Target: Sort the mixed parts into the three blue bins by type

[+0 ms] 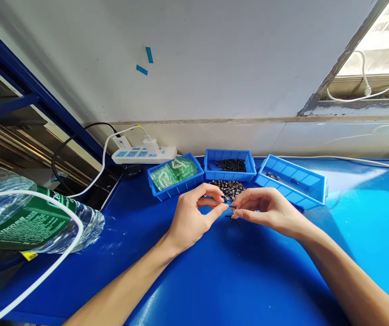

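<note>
Both hands meet over the blue table, in front of a pile of small dark metal parts (230,186). My left hand (196,216) pinches one end of a thin dark screw-like piece (231,207) between thumb and finger. Its other end is between the thumb and fingers of my right hand (271,212). A few more dark thin pieces (230,217) show just below the right fingertips; whether they are held or lying on the table I cannot tell. Behind the pile, a blue bin (230,174) holds many black screws.
Green packets fill the left blue bin (177,189); the right blue bin (292,192) holds several small parts. A power strip (143,156) lies by the wall. At the left are a large water bottle (38,222) and a white cable (74,213).
</note>
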A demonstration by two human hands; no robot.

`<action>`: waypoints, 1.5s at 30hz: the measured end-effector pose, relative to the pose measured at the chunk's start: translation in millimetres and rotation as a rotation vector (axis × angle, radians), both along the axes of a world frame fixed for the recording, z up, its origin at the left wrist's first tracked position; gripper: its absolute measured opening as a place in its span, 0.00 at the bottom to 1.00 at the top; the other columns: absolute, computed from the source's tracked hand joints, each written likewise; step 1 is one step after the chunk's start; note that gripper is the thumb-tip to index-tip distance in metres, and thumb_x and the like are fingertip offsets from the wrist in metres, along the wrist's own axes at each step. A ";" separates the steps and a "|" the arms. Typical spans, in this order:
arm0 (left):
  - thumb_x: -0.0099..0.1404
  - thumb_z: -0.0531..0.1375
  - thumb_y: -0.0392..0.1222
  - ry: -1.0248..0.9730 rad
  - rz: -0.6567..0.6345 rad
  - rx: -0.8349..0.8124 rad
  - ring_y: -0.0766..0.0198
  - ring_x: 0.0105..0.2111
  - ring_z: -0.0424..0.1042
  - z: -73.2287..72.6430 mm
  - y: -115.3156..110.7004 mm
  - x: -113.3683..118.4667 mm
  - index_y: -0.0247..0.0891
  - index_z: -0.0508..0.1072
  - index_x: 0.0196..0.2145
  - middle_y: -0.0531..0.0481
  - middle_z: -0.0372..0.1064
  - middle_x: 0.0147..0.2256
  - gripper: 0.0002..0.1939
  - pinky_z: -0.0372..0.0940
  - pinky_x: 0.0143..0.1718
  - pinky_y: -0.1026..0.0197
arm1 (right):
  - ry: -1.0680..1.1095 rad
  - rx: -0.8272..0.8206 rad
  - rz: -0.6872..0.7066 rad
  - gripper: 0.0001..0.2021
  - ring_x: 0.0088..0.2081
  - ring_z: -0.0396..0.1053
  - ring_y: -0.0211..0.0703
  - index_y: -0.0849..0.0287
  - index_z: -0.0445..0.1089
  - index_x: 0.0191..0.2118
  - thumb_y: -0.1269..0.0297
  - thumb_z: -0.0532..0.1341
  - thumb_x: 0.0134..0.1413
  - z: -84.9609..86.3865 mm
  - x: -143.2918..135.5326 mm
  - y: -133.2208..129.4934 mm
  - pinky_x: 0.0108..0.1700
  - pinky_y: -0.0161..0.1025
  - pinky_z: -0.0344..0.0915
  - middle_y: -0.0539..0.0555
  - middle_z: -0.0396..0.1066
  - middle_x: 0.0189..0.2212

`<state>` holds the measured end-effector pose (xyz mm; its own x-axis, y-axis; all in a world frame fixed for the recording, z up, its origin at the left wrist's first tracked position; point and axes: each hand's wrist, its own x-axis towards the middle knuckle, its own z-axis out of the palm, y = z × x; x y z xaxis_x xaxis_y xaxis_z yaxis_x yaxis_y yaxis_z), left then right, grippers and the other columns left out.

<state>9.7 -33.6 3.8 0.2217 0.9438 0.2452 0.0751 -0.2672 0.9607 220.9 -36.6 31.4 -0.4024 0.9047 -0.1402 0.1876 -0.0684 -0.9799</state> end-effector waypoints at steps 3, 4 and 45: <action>0.59 0.70 0.36 -0.005 -0.066 -0.040 0.66 0.32 0.82 1.3 0.2 -0.9 0.39 0.75 0.39 0.55 0.76 0.35 0.10 0.76 0.37 0.67 | 0.045 -0.022 -0.026 0.18 0.29 0.77 0.44 0.59 0.79 0.34 0.50 0.77 0.43 -0.4 -2.6 0.2 0.34 0.39 0.74 0.53 0.80 0.26; 0.60 0.70 0.36 0.013 -0.086 -0.035 0.66 0.32 0.81 1.9 0.9 -2.0 0.39 0.75 0.38 0.54 0.76 0.35 0.10 0.76 0.36 0.67 | 0.060 -0.028 -0.030 0.18 0.28 0.76 0.43 0.59 0.79 0.33 0.51 0.78 0.42 -0.7 -2.9 0.5 0.33 0.39 0.73 0.53 0.79 0.25; 0.64 0.66 0.27 0.462 -0.022 0.400 0.64 0.33 0.75 -5.5 2.8 -8.2 0.41 0.75 0.38 0.54 0.76 0.33 0.10 0.73 0.39 0.62 | -0.181 0.305 -0.089 0.12 0.38 0.79 0.50 0.55 0.80 0.40 0.54 0.68 0.56 -2.6 -2.9 -1.1 0.42 0.45 0.77 0.55 0.83 0.38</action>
